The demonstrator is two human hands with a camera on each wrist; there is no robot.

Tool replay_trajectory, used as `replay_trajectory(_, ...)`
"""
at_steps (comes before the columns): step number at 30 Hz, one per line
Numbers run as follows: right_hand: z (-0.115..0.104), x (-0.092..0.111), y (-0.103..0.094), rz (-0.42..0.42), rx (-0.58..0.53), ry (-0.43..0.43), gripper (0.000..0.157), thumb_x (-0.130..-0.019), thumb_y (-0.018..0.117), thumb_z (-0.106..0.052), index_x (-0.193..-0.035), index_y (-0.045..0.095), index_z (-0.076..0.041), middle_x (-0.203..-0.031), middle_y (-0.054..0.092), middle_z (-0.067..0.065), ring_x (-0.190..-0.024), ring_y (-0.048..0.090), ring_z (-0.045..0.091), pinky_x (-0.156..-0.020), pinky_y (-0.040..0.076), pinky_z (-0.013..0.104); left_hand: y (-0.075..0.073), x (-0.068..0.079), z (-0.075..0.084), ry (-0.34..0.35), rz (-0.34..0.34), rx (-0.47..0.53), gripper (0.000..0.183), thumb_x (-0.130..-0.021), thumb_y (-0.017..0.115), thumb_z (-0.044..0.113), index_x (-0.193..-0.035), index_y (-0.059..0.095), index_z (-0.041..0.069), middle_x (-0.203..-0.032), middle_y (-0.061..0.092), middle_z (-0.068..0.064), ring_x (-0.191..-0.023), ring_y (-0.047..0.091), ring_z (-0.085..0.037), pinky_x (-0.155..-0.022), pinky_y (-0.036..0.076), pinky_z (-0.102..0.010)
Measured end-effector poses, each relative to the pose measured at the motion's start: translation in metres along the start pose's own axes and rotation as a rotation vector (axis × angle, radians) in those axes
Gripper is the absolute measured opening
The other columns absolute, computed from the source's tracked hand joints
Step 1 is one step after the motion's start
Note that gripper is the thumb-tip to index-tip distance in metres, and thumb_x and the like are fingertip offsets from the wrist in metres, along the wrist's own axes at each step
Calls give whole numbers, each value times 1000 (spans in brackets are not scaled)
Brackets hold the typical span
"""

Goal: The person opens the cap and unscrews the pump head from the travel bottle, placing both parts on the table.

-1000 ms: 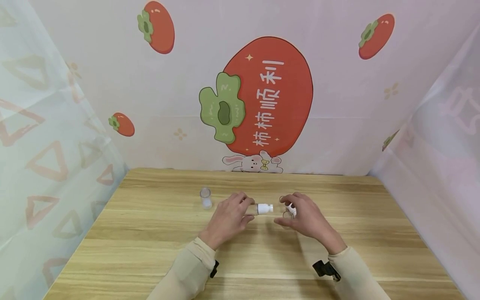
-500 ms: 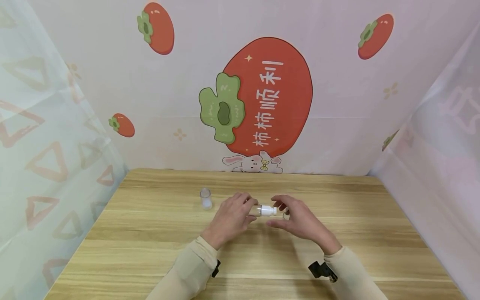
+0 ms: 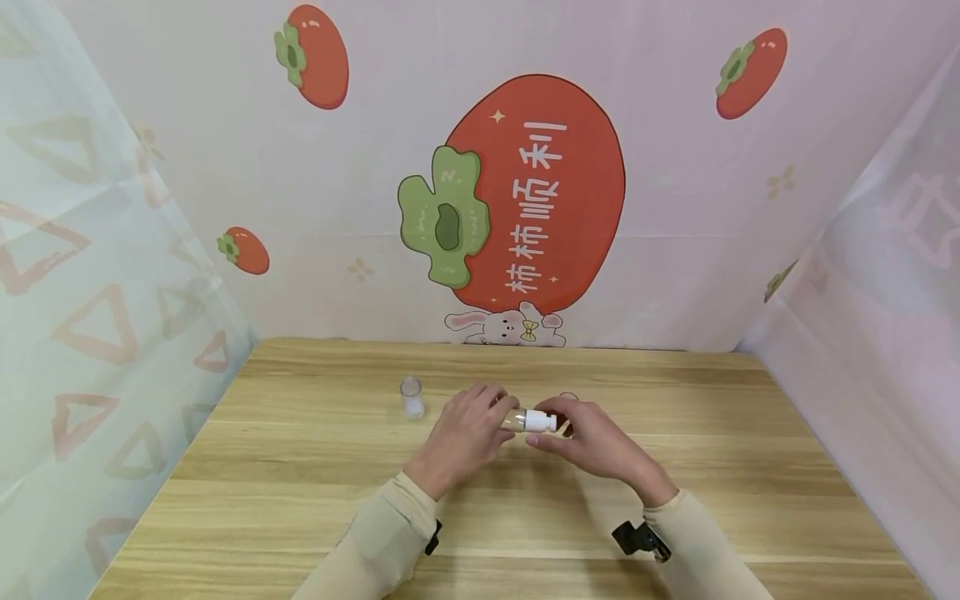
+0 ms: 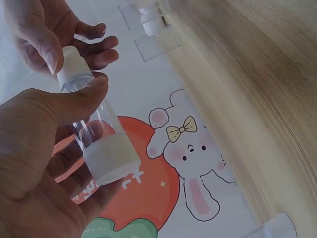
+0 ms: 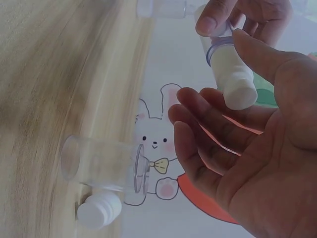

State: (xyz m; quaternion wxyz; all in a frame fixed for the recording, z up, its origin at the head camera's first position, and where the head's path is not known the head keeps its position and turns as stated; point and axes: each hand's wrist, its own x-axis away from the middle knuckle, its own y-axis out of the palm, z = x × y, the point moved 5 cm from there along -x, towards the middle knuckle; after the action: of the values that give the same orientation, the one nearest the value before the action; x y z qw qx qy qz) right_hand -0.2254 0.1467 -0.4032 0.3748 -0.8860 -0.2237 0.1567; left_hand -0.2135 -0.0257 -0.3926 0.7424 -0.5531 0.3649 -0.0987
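Observation:
My left hand (image 3: 467, 429) grips a slim clear pump bottle (image 4: 111, 153) around its body, holding it tilted sideways. The bottle has a white base and a white pump top (image 5: 230, 74), which points toward my right hand (image 3: 596, 437). In the right wrist view, that thumb lies along the white top while the other fingers curve loosely beneath it, apart from it. Beyond the right hand lies a clear cylindrical cover (image 5: 99, 161) on its side. Beside it is a small white pump piece (image 5: 99, 210); the head view mostly hides both behind the right hand.
A clear container with white inside (image 3: 412, 398) stands left of the hands on the wooden table (image 3: 315, 500). A patterned backdrop (image 3: 660, 275) rises along the table's back edge, with sheets at both sides.
My right hand has moved left and slightly down, away from the clear cover, bringing thumb and fingers around the white pump top. The left hand has shifted slightly right with the bottle.

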Motion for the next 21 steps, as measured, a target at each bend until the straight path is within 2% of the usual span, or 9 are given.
replay_trajectory(4, -1, -1, 2, -15, -4, -8, 31, -95, 73, -37, -114, 70, -11, -93, 58, -6, -82, 57, 12, -70, 53, 27, 0, 0, 0, 5, 5, -4, 35, -83, 86, 23, -113, 69, 16, -108, 65, 0, -104, 62, -21, -87, 55, -39)
replay_trajectory(11, 0, -1, 5, -34, -16, -8, 31, -98, 67, -39, -112, 70, -12, -92, 59, -6, -81, 57, 12, -70, 54, 28, 2, 0, -1, 12, 15, -6, 35, -82, 87, 22, -112, 70, 15, -108, 66, -1, -103, 63, -21, -85, 56, -38)
replay_trajectory(21, -2, -2, 7, -6, -48, 16, 27, -103, 61, -33, -114, 68, -9, -94, 63, -5, -83, 63, 16, -69, 54, 28, 3, 0, -1, 5, 13, -4, 37, -82, 87, 25, -114, 70, 15, -109, 66, -1, -104, 62, -21, -85, 56, -39)
